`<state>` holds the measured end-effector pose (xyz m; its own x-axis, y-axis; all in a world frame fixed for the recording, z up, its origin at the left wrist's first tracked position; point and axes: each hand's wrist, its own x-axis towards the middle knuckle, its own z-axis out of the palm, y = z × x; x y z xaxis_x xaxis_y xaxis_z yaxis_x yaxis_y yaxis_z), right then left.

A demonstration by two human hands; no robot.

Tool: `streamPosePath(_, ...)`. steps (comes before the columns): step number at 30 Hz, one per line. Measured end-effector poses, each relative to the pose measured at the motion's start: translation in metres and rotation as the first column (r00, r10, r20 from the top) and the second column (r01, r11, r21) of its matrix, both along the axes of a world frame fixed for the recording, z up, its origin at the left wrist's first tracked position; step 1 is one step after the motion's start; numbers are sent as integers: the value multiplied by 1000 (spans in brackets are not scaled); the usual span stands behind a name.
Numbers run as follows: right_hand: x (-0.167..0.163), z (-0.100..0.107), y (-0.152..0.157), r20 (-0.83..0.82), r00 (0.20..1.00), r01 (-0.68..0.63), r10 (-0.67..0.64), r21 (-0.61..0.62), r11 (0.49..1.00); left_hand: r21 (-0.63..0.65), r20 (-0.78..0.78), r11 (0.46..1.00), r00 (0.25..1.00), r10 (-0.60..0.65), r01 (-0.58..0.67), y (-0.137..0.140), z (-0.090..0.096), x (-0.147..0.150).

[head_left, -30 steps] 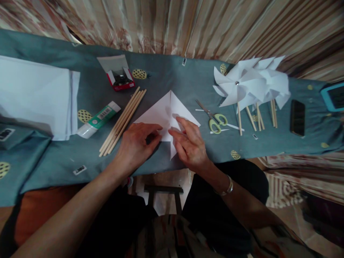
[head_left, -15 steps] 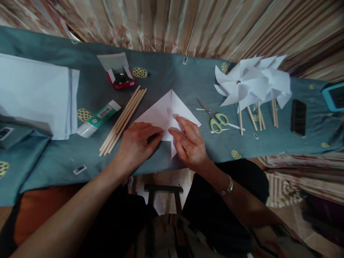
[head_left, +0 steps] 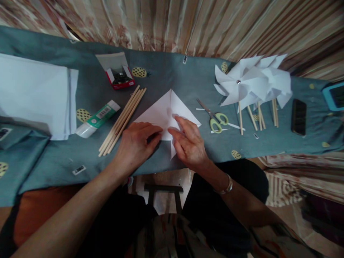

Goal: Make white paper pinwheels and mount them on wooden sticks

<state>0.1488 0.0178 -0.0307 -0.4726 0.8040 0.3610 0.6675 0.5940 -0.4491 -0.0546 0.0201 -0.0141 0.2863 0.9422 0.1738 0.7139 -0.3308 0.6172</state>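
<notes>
A white sheet of paper (head_left: 154,113) with slits running in from its corners lies on the table in front of me, one corner pointing away. My left hand (head_left: 138,141) rests on its lower left side, thumb and forefinger closed at the paper's near edge. Over the right half, my right hand (head_left: 189,143) has its fingers bent around a part of the paper that looks curled towards the middle; its fingertips are near the centre. A narrow paper point (head_left: 173,152) sticks out below, between the hands. Exactly what the right fingers pinch is partly hidden.
Wooden sticks (head_left: 122,122), a glue tube (head_left: 98,118) and an open red box (head_left: 123,84) of small dark pieces lie left, beside stacked paper (head_left: 32,93). Scissors (head_left: 215,116) and paper strips lie right. Beyond are paper pinwheels (head_left: 249,82), a phone (head_left: 299,116) and a blue-framed device (head_left: 333,96).
Hardly anything differs. Both hands stay on the paper in the same pose, and the view has shifted very slightly.
</notes>
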Motion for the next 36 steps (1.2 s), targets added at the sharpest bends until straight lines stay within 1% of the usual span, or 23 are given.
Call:
streamPosePath(4, -1, 0, 1, 47, 999, 7, -9, 36, 999, -3, -12, 1000, 1000, -1, 1, 0, 0, 0)
streamPosePath(9, -3, -1, 5, 139, 990, 34, -36, 11, 999, -19, -13, 1000, 1000, -8, 7, 1, 0, 1)
streamPosePath(14, -11, 2, 4, 210, 976, 51, -54, 19, 999, -46, -22, 999, 1000, -7, 6, 1, 2, 0)
streamPosePath(18, -21, 3, 4, 248, 967, 58, -63, 28, 998, -28, -2, 1000, 1000, -6, 6, -2, 1, 0)
streamPosePath(22, -25, 1, 6, 232, 972, 26, -28, 14, 1000, 65, 48, 997, 998, -46, 43, -5, -3, 1)
streamPosePath(25, -24, -3, 8, 202, 979, 1, 2, -16, 1000, 131, -21, 987, 996, -89, 91, -6, -5, 1)
streamPosePath(28, -22, -3, 9, 210, 977, -16, 21, -29, 999, 168, -96, 980, 991, -90, 106, -6, -7, 1)
streamPosePath(30, -20, 2, 9, 232, 972, -29, 34, -23, 999, 186, -123, 975, 987, -100, 122, -6, -8, 0)
streamPosePath(32, -15, 9, 10, 221, 975, -32, 38, -33, 999, 191, -143, 972, 983, -111, 137, -6, -9, -1)
streamPosePath(36, 3, 21, 21, 93, 995, -15, 24, -91, 996, 188, -141, 971, 983, -120, 146, -6, -11, -2)
